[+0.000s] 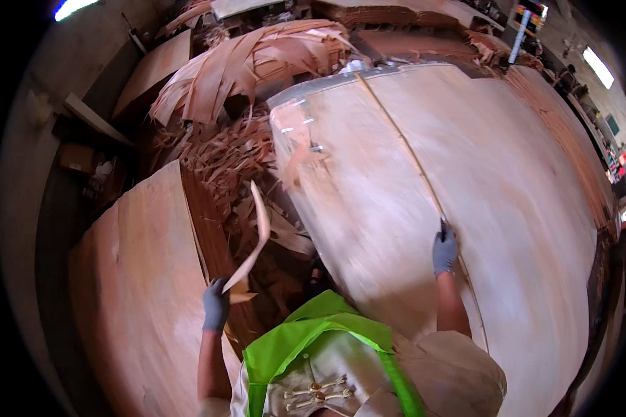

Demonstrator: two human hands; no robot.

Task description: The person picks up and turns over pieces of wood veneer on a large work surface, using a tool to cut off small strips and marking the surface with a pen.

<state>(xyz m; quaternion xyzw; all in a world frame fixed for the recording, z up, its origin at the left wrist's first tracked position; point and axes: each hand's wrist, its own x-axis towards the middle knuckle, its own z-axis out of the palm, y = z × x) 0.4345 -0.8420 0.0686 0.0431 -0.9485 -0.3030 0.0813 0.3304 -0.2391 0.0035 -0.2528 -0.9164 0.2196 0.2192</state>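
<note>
My left hand, in a grey glove with dark fingers, is closed on a thin, curling strip of wood veneer. The strip rises from my fingers over the gap between two stacks, and a short tan piece hangs beside the same hand. My right hand, in a similar glove, is closed at a long thin wooden stick. That stick lies lengthwise across the large pale veneer sheet on top of the right stack. Dark material shows at the right fingertips; whether it is glove or a tool, I cannot make out.
A lower veneer stack stands at my left. Torn veneer scraps fill the gap between the stacks. Beyond lies a heap of loose veneer. White tape pieces and a torn patch mark the sheet's far left corner. More layered veneer borders the right.
</note>
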